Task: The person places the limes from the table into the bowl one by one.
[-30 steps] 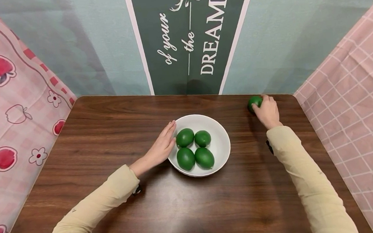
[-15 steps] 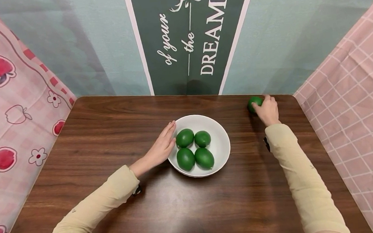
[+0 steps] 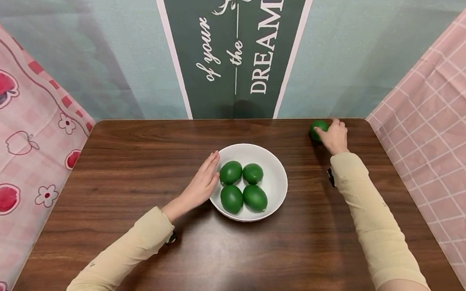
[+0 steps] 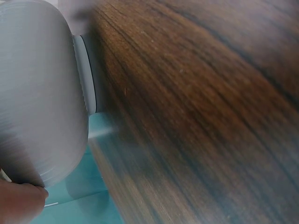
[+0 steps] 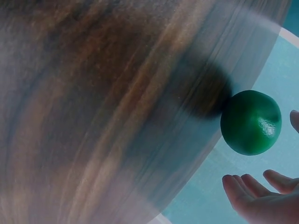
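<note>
A white bowl (image 3: 276, 178) stands mid-table with several green limes (image 3: 255, 197) inside. Straight fingers of my left hand (image 3: 200, 184) rest along the bowl's left side. In the left wrist view the bowl's outer wall (image 4: 42, 88) fills the left part, with a fingertip (image 4: 23, 200) touching it. Near the far right edge of the table lies a single lime (image 3: 318, 131). My right hand (image 3: 335, 138) is just right of it, thumb and fingers spread. The right wrist view shows a gap between this lime (image 5: 251, 122) and the fingers (image 5: 252, 196).
The brown wooden table (image 3: 155, 147) ends at a blue-green cloth backdrop (image 3: 135, 57) with a dark lettered panel (image 3: 233, 90). A pink fruit-print cloth (image 3: 8, 158) hangs on the left, a pink checked cloth (image 3: 454, 137) on the right.
My right hand has loosened and drawn slightly off the lime, and its forearm has shifted left. The lime lies almost where it was. My left hand and the bowl have stayed still.
</note>
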The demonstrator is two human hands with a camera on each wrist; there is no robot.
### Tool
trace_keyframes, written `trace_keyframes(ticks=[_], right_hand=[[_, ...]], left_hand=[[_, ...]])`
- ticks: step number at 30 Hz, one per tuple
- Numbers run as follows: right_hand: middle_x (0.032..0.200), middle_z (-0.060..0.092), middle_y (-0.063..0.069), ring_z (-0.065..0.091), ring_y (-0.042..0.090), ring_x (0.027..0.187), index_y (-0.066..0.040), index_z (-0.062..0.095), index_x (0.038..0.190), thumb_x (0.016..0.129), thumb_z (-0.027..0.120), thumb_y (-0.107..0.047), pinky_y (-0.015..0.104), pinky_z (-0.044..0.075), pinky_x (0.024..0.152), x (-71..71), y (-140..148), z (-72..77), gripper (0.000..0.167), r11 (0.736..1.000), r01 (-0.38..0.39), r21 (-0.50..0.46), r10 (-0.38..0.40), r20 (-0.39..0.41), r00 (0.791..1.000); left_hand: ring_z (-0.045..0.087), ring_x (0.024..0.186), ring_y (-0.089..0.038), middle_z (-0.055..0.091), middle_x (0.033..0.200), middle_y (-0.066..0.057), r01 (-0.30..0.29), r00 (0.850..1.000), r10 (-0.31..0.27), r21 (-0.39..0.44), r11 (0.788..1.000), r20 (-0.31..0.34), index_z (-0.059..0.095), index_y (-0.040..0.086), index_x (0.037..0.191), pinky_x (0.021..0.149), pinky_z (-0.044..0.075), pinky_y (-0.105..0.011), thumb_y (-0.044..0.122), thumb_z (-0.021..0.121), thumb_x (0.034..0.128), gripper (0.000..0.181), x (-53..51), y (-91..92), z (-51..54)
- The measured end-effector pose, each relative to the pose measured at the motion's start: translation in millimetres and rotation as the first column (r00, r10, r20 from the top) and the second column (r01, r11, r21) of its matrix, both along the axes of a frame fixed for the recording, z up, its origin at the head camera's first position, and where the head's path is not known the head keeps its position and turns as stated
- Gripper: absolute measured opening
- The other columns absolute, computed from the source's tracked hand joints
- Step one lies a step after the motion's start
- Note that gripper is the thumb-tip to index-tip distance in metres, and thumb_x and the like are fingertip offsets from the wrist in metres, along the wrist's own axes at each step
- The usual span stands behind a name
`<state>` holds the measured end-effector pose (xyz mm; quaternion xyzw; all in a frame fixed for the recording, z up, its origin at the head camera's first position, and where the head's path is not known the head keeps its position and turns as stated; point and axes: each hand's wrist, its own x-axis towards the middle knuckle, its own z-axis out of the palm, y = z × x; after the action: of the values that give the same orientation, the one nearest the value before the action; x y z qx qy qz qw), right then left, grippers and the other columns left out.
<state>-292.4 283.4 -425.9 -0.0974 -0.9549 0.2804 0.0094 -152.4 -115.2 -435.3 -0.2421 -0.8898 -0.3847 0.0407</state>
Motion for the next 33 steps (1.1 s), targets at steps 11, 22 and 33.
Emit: trace_keyframes(ticks=[11, 22, 33], right_hand=[[0.134, 0.021, 0.037, 0.024, 0.053, 0.117, 0.002, 0.013, 0.143, 0.091, 0.049, -0.038, 0.058, 0.031, 0.093, -8.9, -4.9, -7.4, 0.075, 1.000, -0.002, 0.002, 0.001, 0.077, 0.997], [0.124, 0.032, 0.038, 0.035, 0.052, 0.112, 0.002, 0.022, 0.141, 0.090, 0.053, -0.030, 0.057, 0.034, 0.092, -11.3, -6.8, -12.5, 0.068, 0.999, -0.036, 0.019, 0.035, 0.060, 0.998], [0.122, 0.034, 0.038, 0.039, 0.050, 0.109, 0.005, 0.021, 0.136, 0.086, 0.059, -0.022, 0.058, 0.036, 0.091, -7.6, -9.7, -16.7, 0.068, 0.999, -0.041, -0.023, 0.042, 0.050, 0.998]], left_hand=[[0.020, 0.135, -0.033, 0.025, 0.145, -0.020, 0.003, 1.000, -0.003, -0.004, 1.000, 0.011, 0.030, -0.012, 0.136, 0.109, 0.018, -0.040, 0.005, 0.042, 0.0927, 0.048, 1.1, -0.9, 1.6], [0.020, 0.135, -0.033, 0.026, 0.145, -0.021, 0.005, 1.000, -0.005, -0.006, 1.000, 0.011, 0.030, -0.012, 0.136, 0.109, 0.018, -0.040, 0.002, 0.044, 0.0920, 0.048, 0.4, -0.3, 0.4], [0.022, 0.133, -0.036, 0.026, 0.145, -0.021, 0.010, 1.000, -0.010, -0.010, 1.000, 0.003, 0.030, -0.012, 0.136, 0.109, 0.018, -0.040, 0.004, 0.043, 0.0922, 0.049, 0.4, -0.3, 0.6]])
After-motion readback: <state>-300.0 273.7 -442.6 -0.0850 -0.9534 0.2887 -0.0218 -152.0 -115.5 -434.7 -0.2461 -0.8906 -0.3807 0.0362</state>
